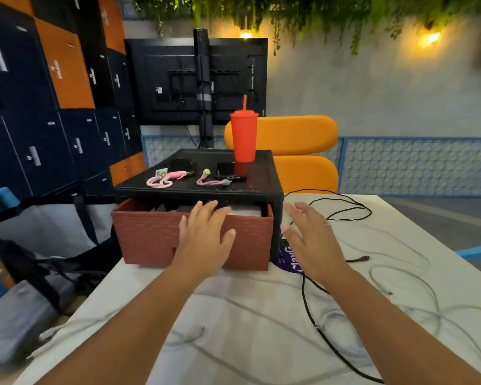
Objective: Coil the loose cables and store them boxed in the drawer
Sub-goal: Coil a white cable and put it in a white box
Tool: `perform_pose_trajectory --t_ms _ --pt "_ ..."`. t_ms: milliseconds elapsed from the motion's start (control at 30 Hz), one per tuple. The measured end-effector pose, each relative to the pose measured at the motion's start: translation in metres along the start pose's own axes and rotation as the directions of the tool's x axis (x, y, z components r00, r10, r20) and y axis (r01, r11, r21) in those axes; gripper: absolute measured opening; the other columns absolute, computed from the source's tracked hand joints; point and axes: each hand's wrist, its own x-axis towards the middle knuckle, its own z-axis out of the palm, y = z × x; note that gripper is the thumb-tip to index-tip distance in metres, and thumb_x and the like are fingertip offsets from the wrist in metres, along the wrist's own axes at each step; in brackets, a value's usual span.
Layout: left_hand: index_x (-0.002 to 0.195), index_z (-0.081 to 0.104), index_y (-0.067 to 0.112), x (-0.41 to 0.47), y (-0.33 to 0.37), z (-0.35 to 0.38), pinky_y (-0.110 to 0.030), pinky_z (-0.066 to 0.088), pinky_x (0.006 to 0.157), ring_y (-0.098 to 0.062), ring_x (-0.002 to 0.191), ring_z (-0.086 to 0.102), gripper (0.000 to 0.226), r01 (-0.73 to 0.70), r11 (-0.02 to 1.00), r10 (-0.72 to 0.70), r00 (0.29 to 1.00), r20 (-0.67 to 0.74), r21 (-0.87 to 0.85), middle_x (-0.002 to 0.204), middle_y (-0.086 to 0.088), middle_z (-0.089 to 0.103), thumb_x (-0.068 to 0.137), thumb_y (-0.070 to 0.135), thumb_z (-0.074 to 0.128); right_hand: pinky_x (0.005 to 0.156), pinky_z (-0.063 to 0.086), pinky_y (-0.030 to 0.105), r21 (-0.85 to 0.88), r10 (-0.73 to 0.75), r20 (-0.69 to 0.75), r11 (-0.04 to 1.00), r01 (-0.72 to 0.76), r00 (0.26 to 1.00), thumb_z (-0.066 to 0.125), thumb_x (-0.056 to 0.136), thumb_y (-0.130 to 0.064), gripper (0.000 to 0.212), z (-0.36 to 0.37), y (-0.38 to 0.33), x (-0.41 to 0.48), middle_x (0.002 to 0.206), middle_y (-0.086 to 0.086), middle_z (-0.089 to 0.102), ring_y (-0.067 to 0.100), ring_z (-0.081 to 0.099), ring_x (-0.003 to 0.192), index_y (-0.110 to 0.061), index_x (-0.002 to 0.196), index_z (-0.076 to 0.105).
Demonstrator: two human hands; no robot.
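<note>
Just ahead of the empty, spread-fingered left hand (203,237), the brick-red plastic drawer (147,237) is held partly open. Loose thin black cable (321,333) and white cables (428,284) are strewn on the worktop (261,301) rightward, nearest the equally spread right hand (311,240).

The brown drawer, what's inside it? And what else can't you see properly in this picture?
Head view, drawer: the contents are mostly hidden by its front wall and the left hand; only dark and white shapes show.
Purple label: the right hand covers part of its lettering.
Black cable: its near end is cut off by the bottom edge.
White cables: pale and blurred against the table, so their number is unclear.
</note>
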Motion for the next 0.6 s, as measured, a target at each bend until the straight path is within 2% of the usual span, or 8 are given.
perform_pose_trajectory --t_ms 100,233,367,600 --pt "0.140 0.035 0.029 0.019 -0.011 -0.004 -0.049 -0.002 0.114 -0.015 0.140 0.018 0.045 0.002 0.997 -0.004 0.999 0.033 0.078 0.148 0.006 0.033 0.097 0.037 0.040 0.112 0.020 0.036 0.042 -0.046 0.025 0.998 0.045 0.999 0.030 0.096 -0.044 0.052 0.012 -0.009 0.040 0.150 0.005 0.028 0.021 0.025 0.138 -0.023 0.144 0.031" --pt "0.119 0.051 0.028 0.033 -0.014 -0.006 -0.050 0.000 0.113 -0.017 0.121 0.041 0.030 -0.026 0.985 0.007 0.994 0.109 0.171 0.121 0.008 0.054 0.097 0.041 0.035 0.111 0.020 0.032 0.099 -0.021 0.094 0.995 0.012 0.995 0.034 0.099 -0.036 0.047 0.022 -0.012 0.082 0.153 0.002 0.023 0.018 0.021 0.140 -0.021 0.144 0.032" --pt "0.103 0.052 0.027 0.036 -0.015 -0.003 -0.044 0.014 0.108 -0.017 0.110 0.044 0.023 -0.031 0.974 0.011 0.996 0.092 0.222 0.108 0.009 0.057 0.097 0.041 0.034 0.109 0.022 0.029 0.097 0.008 0.218 0.995 -0.029 0.976 0.037 0.099 -0.033 0.047 0.033 -0.007 0.104 0.150 0.003 0.029 0.018 0.027 0.137 -0.017 0.143 0.035" --pt "0.091 0.046 0.027 0.033 -0.014 -0.006 -0.037 0.022 0.095 -0.015 0.094 0.041 0.019 -0.037 0.975 0.021 0.997 0.075 0.217 0.097 0.011 0.053 0.098 0.039 0.034 0.106 0.028 0.032 0.144 0.071 0.230 0.984 -0.106 0.971 0.046 0.097 -0.029 0.045 0.038 -0.003 0.119 0.145 0.004 0.036 0.022 0.036 0.132 -0.015 0.139 0.042"
